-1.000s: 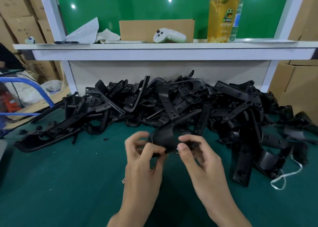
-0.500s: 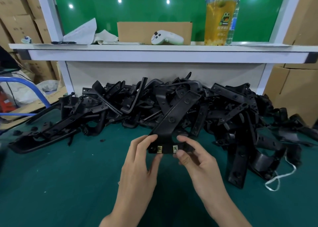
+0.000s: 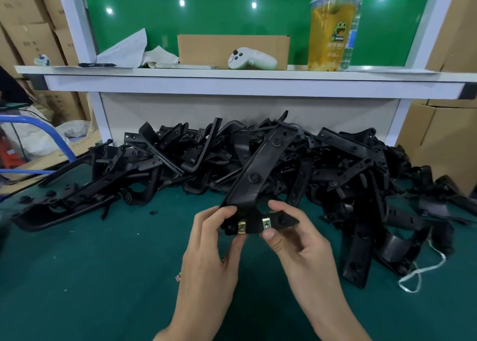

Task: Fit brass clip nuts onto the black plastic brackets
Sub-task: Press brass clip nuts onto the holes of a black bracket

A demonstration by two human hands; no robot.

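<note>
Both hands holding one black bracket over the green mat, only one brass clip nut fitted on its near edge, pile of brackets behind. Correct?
Not quite. The head view shows two brass clip nuts on the near edge of the bracket, a left clip nut and a right clip nut. The rest holds: left hand and right hand hold it over the green mat, the pile behind.

1. A pile of brackets (image 3: 296, 160) lies along the back edge of the table (image 3: 90, 276), under the shelf (image 3: 232, 78).
2. One bracket (image 3: 258, 175) is held before the pile, between the left hand (image 3: 214, 247) and right hand (image 3: 302, 242).
3. Two clip nuts (image 3: 266, 223) sit on its near end.
4. A cup (image 3: 330, 33) stands at the shelf's right end, with a controller (image 3: 251, 61) to its left.
</note>
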